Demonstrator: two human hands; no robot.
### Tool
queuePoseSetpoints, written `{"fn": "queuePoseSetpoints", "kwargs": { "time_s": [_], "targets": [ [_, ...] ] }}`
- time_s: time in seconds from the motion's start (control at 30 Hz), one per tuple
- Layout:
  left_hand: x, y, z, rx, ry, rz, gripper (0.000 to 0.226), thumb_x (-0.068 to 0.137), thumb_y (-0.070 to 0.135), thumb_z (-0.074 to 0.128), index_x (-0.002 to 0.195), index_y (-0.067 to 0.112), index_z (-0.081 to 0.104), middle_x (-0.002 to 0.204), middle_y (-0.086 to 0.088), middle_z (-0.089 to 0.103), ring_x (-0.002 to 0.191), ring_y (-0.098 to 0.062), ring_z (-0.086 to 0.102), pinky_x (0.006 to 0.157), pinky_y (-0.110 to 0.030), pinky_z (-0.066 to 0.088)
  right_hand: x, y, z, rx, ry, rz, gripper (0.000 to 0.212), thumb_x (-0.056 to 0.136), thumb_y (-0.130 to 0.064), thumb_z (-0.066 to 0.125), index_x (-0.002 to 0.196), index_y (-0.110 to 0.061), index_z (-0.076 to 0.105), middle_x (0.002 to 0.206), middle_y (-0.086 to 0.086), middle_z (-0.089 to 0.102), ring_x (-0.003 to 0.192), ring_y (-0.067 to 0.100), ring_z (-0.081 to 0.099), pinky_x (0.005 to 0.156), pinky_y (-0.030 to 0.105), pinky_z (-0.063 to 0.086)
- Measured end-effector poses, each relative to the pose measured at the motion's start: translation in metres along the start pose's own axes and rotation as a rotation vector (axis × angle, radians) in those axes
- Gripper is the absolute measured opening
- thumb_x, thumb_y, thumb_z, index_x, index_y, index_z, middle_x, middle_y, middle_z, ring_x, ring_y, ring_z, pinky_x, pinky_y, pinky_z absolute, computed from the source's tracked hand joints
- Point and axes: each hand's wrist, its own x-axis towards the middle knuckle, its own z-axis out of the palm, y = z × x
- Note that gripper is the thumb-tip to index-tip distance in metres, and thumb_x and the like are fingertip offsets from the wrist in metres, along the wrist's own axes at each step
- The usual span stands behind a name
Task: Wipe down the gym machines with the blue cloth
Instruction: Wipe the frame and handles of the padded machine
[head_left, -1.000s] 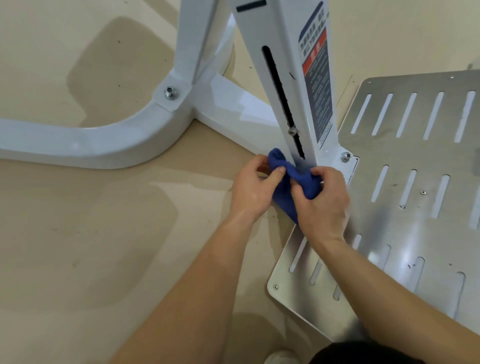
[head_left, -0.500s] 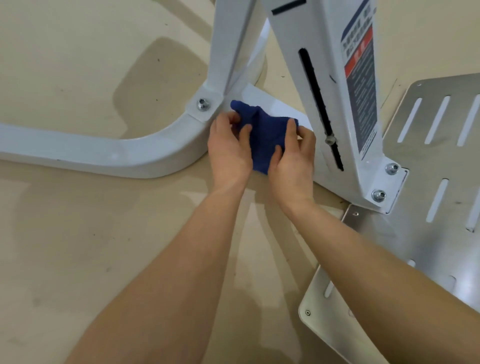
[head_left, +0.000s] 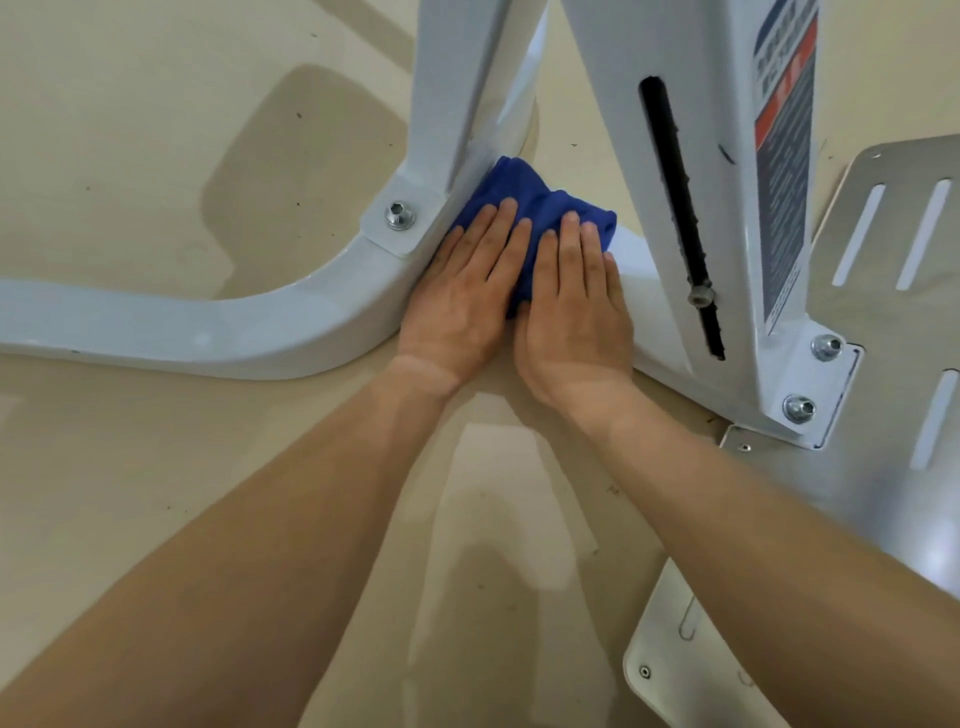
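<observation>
Hidden: the near half of the bunched blue cloth (head_left: 540, 205) is lying under both hands, so its full outline is not showing.
Cut off: the white metal machine frame (head_left: 218, 332) is running out at the top and left edges; the slotted silver metal plate (head_left: 893, 374) is leaving at the right.
Hard to read: the print on the red-and-grey warning label (head_left: 784, 171) is blurring.
Cloth place: it is sitting on the frame's low white bar, wedged against the foot of the left upright, short of the slotted upright (head_left: 727, 104).
Cloth axis: its visible part is stretching from far left to near right along that bar.
Left hand (head_left: 460, 304): it is pressing flat on the cloth, fingers straight and close together.
Right hand (head_left: 574, 312): it is pressing flat beside the left, fingers straight, gripping nothing.
</observation>
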Motion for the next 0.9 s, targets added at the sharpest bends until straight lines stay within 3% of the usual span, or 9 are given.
{"fn": "queuePoseSetpoints", "kwargs": {
  "time_s": [0.23,0.37,0.43,0.5,0.6,0.77,0.9],
  "targets": [
    [-0.037,0.020,0.002,-0.164,0.008,-0.051,0.054,0.098,0.018,0.036,0.152,0.010,0.033,0.160,-0.013,0.026,0.148,-0.031,0.022,0.119,-0.048,0.026,-0.057,0.020,0.009,-0.162,0.066,-0.060,0.065,0.103,-0.021,0.048,0.155,0.003,0.018,0.162,0.025,0.014,0.152,0.036,0.013,0.123,0.048,0.018],
    [-0.014,0.011,-0.003,-0.145,-0.016,-0.046,0.057,0.095,0.024,0.030,0.149,0.010,0.040,0.157,-0.011,0.034,0.146,-0.029,0.030,0.113,-0.049,0.036,-0.026,0.009,0.001,-0.120,0.010,-0.040,0.063,0.106,-0.031,0.035,0.156,-0.001,0.012,0.164,0.021,0.007,0.153,0.032,0.006,0.125,0.043,0.004],
    [-0.008,0.012,-0.006,-0.147,-0.034,-0.082,0.059,0.093,0.026,0.028,0.150,0.012,0.038,0.158,-0.010,0.032,0.147,-0.027,0.028,0.116,-0.047,0.032,-0.013,0.005,-0.002,-0.087,-0.060,-0.007,0.065,0.107,-0.035,0.030,0.157,-0.003,0.003,0.165,0.018,-0.003,0.154,0.029,-0.003,0.123,0.040,-0.004],
    [-0.010,0.018,-0.006,-0.148,-0.018,-0.110,0.058,0.092,0.025,0.033,0.148,0.013,0.041,0.157,-0.011,0.033,0.147,-0.030,0.028,0.115,-0.048,0.028,-0.025,0.010,-0.002,-0.113,-0.015,-0.016,0.066,0.105,-0.030,0.037,0.157,0.000,0.009,0.165,0.021,0.003,0.153,0.032,0.003,0.125,0.043,0.003],
    [-0.017,0.035,-0.006,-0.152,-0.032,-0.001,0.056,0.093,0.029,0.034,0.146,0.016,0.045,0.156,-0.011,0.036,0.145,-0.032,0.030,0.115,-0.051,0.026,-0.065,0.022,-0.003,-0.178,0.033,0.012,0.071,0.097,-0.024,0.050,0.154,0.005,0.020,0.161,0.028,0.015,0.151,0.038,0.015,0.122,0.049,0.018],
    [-0.022,0.064,0.000,-0.124,-0.043,0.263,0.049,0.099,0.029,0.042,0.147,0.021,0.045,0.155,-0.006,0.038,0.144,-0.030,0.033,0.118,-0.045,0.020,-0.099,0.021,-0.011,-0.210,-0.080,0.181,0.088,0.088,-0.039,0.051,0.152,0.010,0.016,0.159,0.032,0.012,0.151,0.041,0.010,0.123,0.050,0.014],
    [-0.016,0.047,0.005,-0.164,-0.022,0.320,0.049,0.097,0.024,0.048,0.146,0.018,0.046,0.154,-0.007,0.039,0.143,-0.030,0.036,0.117,-0.043,0.020,-0.097,0.012,-0.012,-0.179,-0.085,0.208,0.088,0.084,-0.033,0.051,0.151,0.011,0.016,0.159,0.034,0.013,0.150,0.044,0.011,0.123,0.051,0.014]
  ]
}}
